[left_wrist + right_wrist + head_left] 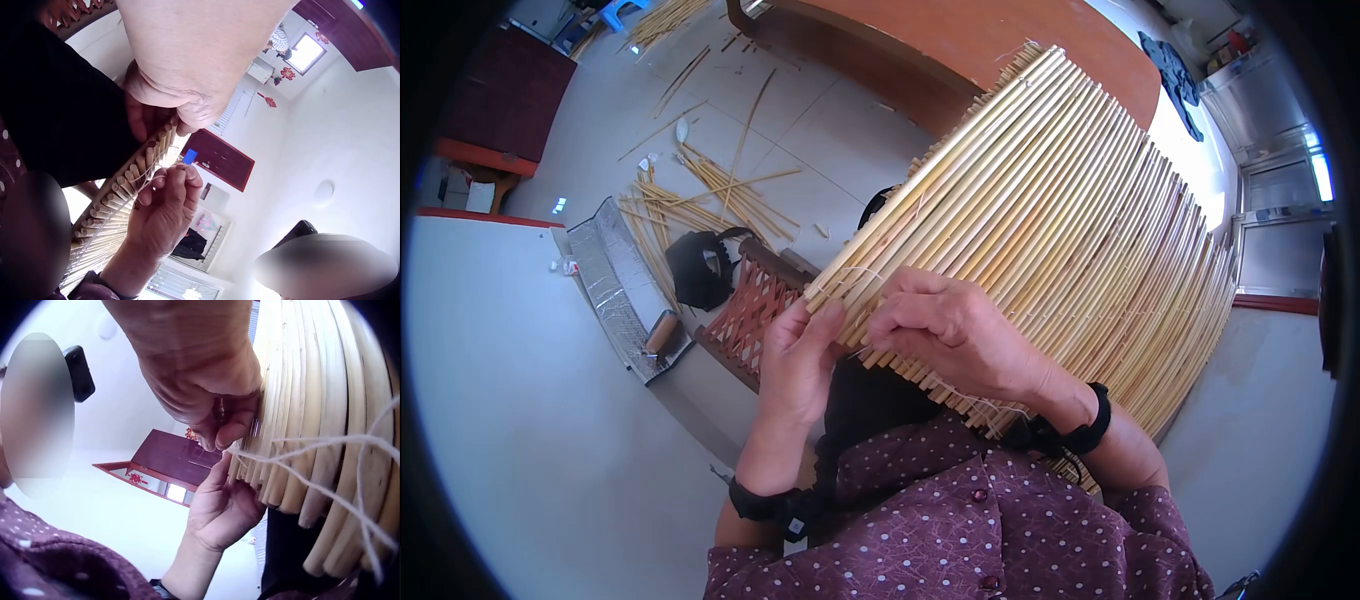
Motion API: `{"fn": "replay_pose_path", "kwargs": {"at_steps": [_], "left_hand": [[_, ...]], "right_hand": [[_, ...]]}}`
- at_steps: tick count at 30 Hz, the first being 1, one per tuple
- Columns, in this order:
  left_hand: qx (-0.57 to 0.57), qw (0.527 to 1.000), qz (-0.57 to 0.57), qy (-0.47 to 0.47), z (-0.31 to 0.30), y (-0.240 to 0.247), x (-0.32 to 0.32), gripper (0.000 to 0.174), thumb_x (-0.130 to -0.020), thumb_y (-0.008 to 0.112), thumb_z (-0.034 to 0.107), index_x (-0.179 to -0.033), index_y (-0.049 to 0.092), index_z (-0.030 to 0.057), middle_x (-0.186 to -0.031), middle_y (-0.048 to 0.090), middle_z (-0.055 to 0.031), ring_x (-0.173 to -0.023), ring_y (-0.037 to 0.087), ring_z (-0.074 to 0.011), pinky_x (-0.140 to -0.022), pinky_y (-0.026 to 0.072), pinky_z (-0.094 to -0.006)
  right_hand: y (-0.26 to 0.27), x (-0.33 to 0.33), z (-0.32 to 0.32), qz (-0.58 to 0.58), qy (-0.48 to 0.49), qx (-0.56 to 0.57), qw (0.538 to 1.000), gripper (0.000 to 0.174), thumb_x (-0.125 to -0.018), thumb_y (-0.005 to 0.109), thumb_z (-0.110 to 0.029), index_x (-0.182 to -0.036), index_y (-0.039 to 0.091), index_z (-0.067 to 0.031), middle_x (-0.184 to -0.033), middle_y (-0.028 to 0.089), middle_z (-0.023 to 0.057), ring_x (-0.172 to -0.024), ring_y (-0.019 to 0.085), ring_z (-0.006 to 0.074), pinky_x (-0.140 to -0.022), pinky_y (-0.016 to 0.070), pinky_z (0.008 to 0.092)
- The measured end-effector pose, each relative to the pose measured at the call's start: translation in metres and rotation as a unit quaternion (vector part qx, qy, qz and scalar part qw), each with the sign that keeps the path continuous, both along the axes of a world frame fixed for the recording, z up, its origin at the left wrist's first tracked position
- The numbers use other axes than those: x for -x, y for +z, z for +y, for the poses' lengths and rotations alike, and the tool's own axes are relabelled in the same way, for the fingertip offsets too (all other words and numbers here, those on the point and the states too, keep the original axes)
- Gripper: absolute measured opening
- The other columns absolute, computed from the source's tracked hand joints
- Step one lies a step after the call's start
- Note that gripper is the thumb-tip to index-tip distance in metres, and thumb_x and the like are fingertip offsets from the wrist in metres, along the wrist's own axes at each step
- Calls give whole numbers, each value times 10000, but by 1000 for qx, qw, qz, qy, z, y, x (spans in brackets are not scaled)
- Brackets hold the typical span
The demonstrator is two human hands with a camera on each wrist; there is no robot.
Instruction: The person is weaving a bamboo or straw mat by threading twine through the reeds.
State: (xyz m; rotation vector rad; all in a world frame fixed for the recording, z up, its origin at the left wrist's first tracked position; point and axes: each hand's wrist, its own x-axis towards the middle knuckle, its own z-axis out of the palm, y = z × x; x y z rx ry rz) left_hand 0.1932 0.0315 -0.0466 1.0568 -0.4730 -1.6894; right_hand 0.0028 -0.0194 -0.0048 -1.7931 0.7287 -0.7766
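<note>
Loose sticks (700, 195) on floor (830, 130); black bag (700, 268) beside woven stool (745, 315); wooden table (1000, 40) behind.

We see a mat (1050, 220) of pale, smooth, faintly glossy stalks, bound with thin, fuzzy white twine (312, 447). The shirt (960, 530) is matt dotted cloth, and the table (1000, 40) is polished reddish wood.

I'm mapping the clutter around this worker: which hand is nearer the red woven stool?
Left. The left hand holds the edge of the reed mat right beside the red woven stool; the right hand, pinching string, lies farther right across the mat.
</note>
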Motion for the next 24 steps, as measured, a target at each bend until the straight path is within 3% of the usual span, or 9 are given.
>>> {"fn": "replay_pose_path", "kwargs": {"at_steps": [4, 6, 9, 10, 13, 15, 17, 21, 24], "left_hand": [[-15, 1000, -16, 14, 2, 3, 0, 344, -968, 581, 197, -1247, 547, -2, -1149, 632, -93, -999, 624, -151, -791, 539, -312], [32, 975, -168, 142, 9, 0, -5, 339, -972, 565, 193, -1242, 528, -10, -1109, 638, -105, -870, 641, -136, -689, 530, -256], [182, 926, -298, 142, 21, 21, -17, 378, -981, 550, 224, -1258, 500, -28, -1096, 617, -114, -722, 631, -147, -619, 506, -234], [184, 943, -271, 64, 23, 45, -9, 447, -971, 566, 232, -1310, 454, -37, -1086, 615, -125, -602, 606, -147, -525, 467, -207], [61, 976, 44, -205, 28, 88, 30, 505, -970, 555, 154, -1411, 360, 6, -1132, 596, -132, -696, 657, -175, -560, 512, -236], [83, 970, 1, -227, 33, 81, 40, 392, -955, 584, 122, -1304, 495, -33, -979, 613, -101, -666, 631, -149, -546, 485, -226], [97, 956, 14, -276, 33, 75, 20, 294, -947, 596, 110, -1189, 565, -54, -889, 601, -84, -631, 601, -127, -528, 459, -221], [101, 934, 74, -334, 33, 83, 10, 215, -942, 603, 101, -879, 670, -93, -699, 565, -49, -532, 507, -79, -476, 380, -213], [119, 956, 34, -265, 32, 86, -9, 213, -933, 609, 101, -859, 652, -94, -701, 554, -55, -499, 473, -69, -460, 362, -204]], "right_hand": [[0, 13, 11, -17, -95, -98, 991, 73, -854, 642, 5, -924, 648, -16, -846, 560, 65, -699, 611, 171, -597, 513, 300], [-2, 22, 17, -112, -130, -210, 962, 40, -883, 638, -6, -921, 651, -10, -887, 569, 35, -713, 603, 99, -580, 503, 234], [5, 26, 31, -189, -97, -223, 951, 53, -884, 657, -27, -932, 656, -3, -901, 565, 36, -713, 587, 74, -567, 474, 180], [12, 25, 33, -199, -82, -231, 949, 86, -868, 683, -50, -939, 663, -7, -902, 575, 48, -718, 603, 97, -609, 514, 205], [21, 22, 40, -241, -52, -208, 947, 75, -875, 676, -44, -938, 664, -4, -888, 599, 66, -751, 642, 139, -672, 566, 261], [37, 34, 40, -265, -31, -212, 940, 63, -901, 633, -20, -958, 648, -1, -859, 623, 92, -775, 667, 187, -717, 591, 325], [49, 46, 43, -460, -40, -340, 819, 74, -921, 585, 0, -985, 623, 5, -861, 624, 110, -782, 674, 211, -691, 592, 332], [47, 82, 40, -502, -97, -344, 787, 72, -954, 559, -61, -999, 569, -6, -900, 593, 106, -783, 681, 221, -667, 600, 335], [47, 111, 36, -505, -165, -330, 780, 95, -983, 534, -120, -1031, 532, -39, -879, 610, 85, -829, 674, 177, -783, 588, 313]]}}
